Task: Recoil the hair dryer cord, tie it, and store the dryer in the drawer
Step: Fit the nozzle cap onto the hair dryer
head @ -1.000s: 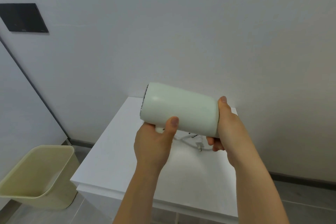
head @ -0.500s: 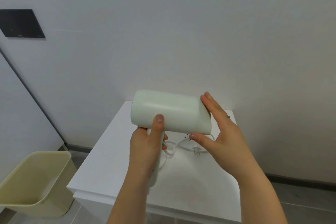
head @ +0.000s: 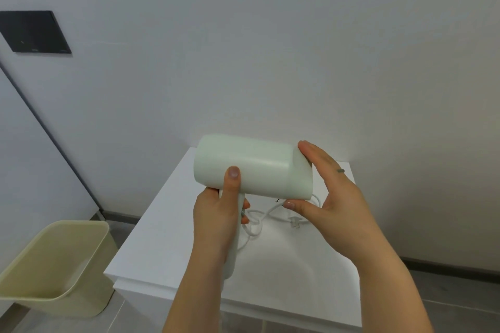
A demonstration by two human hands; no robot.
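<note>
From the head camera, the pale green hair dryer is held in the air above the white table, its barrel lying sideways. The left hand grips the handle, fingers wrapped round it and the thumb pressed up against the barrel. The right hand is released and flat, straight fingers resting on the barrel's right end and the thumb just under its lower edge. The white cord runs down from the handle and lies in loose, untied loops on the table, with the plug beside them. A yellow bin stands on the floor to the left of the table.
</note>
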